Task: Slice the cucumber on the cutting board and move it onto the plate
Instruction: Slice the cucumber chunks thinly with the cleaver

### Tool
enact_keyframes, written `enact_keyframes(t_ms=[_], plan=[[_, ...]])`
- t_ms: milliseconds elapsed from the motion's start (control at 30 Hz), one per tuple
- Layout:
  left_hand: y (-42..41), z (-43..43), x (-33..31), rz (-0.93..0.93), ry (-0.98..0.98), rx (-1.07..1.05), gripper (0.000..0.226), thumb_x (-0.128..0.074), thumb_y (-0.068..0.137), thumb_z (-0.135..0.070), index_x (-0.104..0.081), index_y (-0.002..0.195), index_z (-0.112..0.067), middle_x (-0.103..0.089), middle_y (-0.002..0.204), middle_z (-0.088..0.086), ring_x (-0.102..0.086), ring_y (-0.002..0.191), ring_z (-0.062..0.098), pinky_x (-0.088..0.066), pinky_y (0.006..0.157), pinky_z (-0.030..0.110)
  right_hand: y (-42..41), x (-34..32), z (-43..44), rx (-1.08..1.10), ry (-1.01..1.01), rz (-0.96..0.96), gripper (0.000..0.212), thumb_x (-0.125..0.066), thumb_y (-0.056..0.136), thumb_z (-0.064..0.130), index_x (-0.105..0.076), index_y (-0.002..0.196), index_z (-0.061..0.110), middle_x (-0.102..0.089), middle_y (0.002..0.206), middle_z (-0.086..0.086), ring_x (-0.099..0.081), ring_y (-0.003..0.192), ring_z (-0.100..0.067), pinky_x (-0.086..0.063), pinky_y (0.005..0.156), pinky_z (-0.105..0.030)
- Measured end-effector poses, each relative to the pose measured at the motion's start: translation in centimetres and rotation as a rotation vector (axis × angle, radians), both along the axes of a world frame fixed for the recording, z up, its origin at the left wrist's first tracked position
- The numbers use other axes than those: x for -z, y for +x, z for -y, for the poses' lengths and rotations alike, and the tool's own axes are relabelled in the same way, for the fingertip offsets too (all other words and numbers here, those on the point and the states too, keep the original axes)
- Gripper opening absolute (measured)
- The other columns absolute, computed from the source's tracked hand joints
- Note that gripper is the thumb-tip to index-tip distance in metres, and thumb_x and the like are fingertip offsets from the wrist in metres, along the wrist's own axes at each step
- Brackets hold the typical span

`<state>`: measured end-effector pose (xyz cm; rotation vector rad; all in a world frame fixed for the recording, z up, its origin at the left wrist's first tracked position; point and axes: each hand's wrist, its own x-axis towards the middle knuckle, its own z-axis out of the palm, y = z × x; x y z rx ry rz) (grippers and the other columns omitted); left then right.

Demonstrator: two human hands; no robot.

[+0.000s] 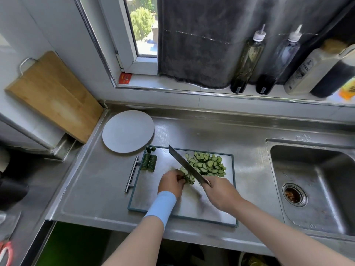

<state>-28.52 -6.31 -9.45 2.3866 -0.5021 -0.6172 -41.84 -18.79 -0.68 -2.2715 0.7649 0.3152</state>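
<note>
Cucumber piece (187, 176) on the cutting board (151, 191), left hand (171, 182) fingers curled pinning it, right hand (221, 192) wrapped round the knife (187, 166), slices (208, 164) piled beside, plate (128, 131) bare

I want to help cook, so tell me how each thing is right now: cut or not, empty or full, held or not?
plate, empty.
cucumber slices, cut, heaped on the cutting board.
cucumber piece, partly sliced, gripped by the left hand.
two cucumber chunks, uncut, at the board's left edge.
knife, gripped by the right hand, blade slanted beside the cucumber piece.
</note>
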Motion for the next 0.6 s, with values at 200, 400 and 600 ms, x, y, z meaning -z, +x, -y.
enact_keyframes(t_ms=[200, 400, 600], plan=[[1.4, -2.9, -3.7, 0.17, -0.305, -0.491, 0.029, -0.044, 0.091, -0.003, -0.064, 0.095, -0.024, -0.062, 0.104, -0.004, -0.058, 0.092, 0.017, -0.044, 0.079, 0.025, -1.2, -0.9, 1.9, -0.227, -0.366, 0.038, 0.038, -0.041, 0.097, 0.03, -0.052, 0.133, 0.035, -0.068, 0.087, 0.005, -0.061, 0.078, -0.022, -0.043, 0.062, -0.031], [-0.3, -3.5, -5.9, 0.434, -0.359, 0.103, 0.029, -0.044, 0.073, -0.001, -0.063, 0.085, -0.019, -0.056, 0.09, -0.009, -0.052, 0.086, 0.009, -0.043, 0.074, 0.017, -0.8, 0.0, 2.4, -0.372, -0.504, 0.122, 0.037, -0.053, 0.087, 0.031, -0.059, 0.122, 0.036, -0.072, 0.102, 0.006, -0.066, 0.088, -0.022, -0.046, 0.065, -0.03], [-1.6, -0.9, -6.5, 0.236, -0.086, 0.404, 0.031, -0.048, 0.088, -0.011, -0.065, 0.106, -0.028, -0.053, 0.109, -0.009, -0.043, 0.103, 0.007, -0.034, 0.086, 0.015, 0.2, 0.4, 2.1, -0.511, -0.633, 0.134, 0.024, -0.079, 0.061, 0.027, -0.057, 0.071, 0.03, -0.052, 0.053, 0.007, -0.034, 0.045, -0.015, -0.026, 0.036, -0.026]])
